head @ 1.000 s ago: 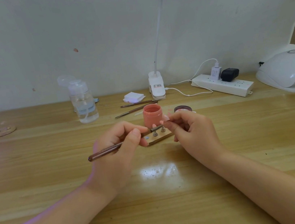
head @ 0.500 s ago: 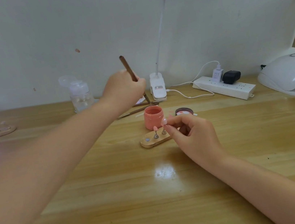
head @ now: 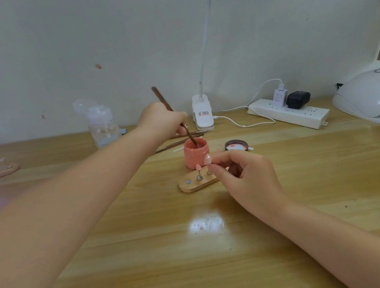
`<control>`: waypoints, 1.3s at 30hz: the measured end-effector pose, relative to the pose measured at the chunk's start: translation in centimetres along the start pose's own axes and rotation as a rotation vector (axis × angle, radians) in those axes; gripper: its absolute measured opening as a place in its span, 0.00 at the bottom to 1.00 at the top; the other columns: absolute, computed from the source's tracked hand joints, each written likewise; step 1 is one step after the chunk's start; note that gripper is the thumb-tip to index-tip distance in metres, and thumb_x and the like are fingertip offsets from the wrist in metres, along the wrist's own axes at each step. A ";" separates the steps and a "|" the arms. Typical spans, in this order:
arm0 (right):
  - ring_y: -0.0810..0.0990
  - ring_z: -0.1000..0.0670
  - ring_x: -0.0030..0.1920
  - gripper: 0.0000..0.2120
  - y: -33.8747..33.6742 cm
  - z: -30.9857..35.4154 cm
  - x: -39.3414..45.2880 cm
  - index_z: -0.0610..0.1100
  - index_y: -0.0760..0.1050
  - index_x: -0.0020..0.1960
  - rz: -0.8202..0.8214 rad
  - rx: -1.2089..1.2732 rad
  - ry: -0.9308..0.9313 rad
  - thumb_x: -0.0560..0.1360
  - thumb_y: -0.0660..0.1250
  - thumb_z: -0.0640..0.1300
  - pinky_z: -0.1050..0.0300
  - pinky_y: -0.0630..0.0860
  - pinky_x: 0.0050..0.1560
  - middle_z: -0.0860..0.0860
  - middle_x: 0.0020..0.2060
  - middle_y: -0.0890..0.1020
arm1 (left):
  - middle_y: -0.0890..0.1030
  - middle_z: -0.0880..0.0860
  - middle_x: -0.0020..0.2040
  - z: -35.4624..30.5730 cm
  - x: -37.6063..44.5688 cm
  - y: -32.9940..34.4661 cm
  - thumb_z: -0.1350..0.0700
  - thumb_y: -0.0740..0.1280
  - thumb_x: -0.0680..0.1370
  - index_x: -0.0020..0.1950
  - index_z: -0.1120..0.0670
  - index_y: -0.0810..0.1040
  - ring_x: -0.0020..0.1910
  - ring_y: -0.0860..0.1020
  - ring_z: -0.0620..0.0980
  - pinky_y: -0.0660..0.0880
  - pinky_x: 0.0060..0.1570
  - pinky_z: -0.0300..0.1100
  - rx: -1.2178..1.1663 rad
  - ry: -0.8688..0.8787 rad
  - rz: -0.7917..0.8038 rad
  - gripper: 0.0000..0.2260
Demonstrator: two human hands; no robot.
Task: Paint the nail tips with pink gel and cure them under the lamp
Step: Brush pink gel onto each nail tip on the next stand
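Your left hand point(head: 162, 120) grips the brush point(head: 172, 115), tip dipped in the pink gel jar point(head: 195, 155) on the bench point(head: 149, 247). Your right hand point(head: 244, 175) pinches a nail tip point(head: 207, 159) above the wooden holder point(head: 195, 183).

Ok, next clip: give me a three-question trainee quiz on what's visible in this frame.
1. True or false: the brush tip is inside the open pink gel jar.
2. Which hand holds the brush? A) left hand B) right hand
3. Fill in: the right hand's fingers pinch a nail tip on its stand above the ____.

Key: 1 true; 2 A; 3 wooden holder.
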State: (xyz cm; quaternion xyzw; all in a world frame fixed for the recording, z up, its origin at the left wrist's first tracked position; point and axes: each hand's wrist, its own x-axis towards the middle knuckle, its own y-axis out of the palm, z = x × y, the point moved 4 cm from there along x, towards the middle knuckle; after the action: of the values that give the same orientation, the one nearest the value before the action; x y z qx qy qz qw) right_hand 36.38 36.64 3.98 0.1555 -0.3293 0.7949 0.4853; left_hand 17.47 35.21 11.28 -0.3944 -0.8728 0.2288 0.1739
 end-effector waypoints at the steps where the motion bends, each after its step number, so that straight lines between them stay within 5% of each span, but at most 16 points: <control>1: 0.69 0.58 0.27 0.04 0.0 0.0 0.0 0.46 0.84 0.45 0.000 -0.005 -0.003 0.73 0.72 0.38 0.72 0.63 0.31 0.64 0.28 0.76 | 0.79 0.48 0.25 0.3 0.1 -0.5 0.59 0.66 0.76 0.44 0.60 0.79 0.25 0.73 0.42 0.71 0.29 0.36 -0.085 -0.031 -0.027 0.05; 7: 0.70 0.58 0.28 0.04 0.0 0.2 0.0 0.46 0.84 0.45 0.004 -0.018 -0.004 0.73 0.72 0.39 0.70 0.65 0.32 0.57 0.35 0.83 | 0.77 0.47 0.22 3.3 -0.2 -1.8 0.60 0.65 0.76 0.38 0.57 0.76 0.21 0.68 0.43 0.64 0.22 0.30 -0.442 -0.255 -0.050 0.07; 21: 0.70 0.58 0.28 0.04 -0.2 0.4 0.0 0.46 0.84 0.45 -0.004 -0.056 -0.026 0.73 0.72 0.39 0.72 0.64 0.31 0.67 0.28 0.76 | 0.77 0.46 0.22 6.2 -0.6 -2.9 0.57 0.63 0.79 0.38 0.55 0.75 0.23 0.69 0.42 0.65 0.23 0.32 -0.518 -0.359 -0.071 0.09; 29: 0.71 0.59 0.28 0.04 -0.3 0.5 0.0 0.46 0.84 0.46 -0.028 -0.093 -0.040 0.73 0.73 0.38 0.72 0.64 0.32 0.66 0.26 0.76 | 0.84 0.51 0.33 4.7 -5.4 -3.6 0.59 0.71 0.77 0.42 0.56 0.80 0.27 0.78 0.42 0.76 0.30 0.34 -0.817 -0.028 -0.221 0.04; 34: 0.71 0.58 0.29 0.04 -0.4 0.7 0.0 0.44 0.84 0.47 -0.025 -0.091 -0.052 0.73 0.72 0.38 0.71 0.66 0.33 0.61 0.30 0.79 | 0.86 0.54 0.39 4.0 -9.8 -3.0 0.58 0.72 0.75 0.39 0.52 0.85 0.34 0.81 0.46 0.78 0.36 0.36 -0.669 0.235 -0.120 0.05; 39: 0.73 0.60 0.29 0.04 -0.5 0.9 0.0 0.43 0.84 0.47 -0.047 -0.124 -0.081 0.74 0.72 0.37 0.73 0.66 0.34 0.63 0.26 0.74 | 0.85 0.46 0.42 4.5 -13.7 -1.6 0.48 0.69 0.73 0.46 0.44 0.82 0.41 0.83 0.49 0.79 0.42 0.42 -0.338 0.430 -0.081 0.05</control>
State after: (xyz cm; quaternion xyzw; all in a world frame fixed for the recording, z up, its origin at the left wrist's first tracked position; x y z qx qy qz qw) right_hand 36.71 36.16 4.83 0.1648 -0.3933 0.7545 0.4990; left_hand 22.93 22.60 6.69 -0.4223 -0.8566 -0.0161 0.2961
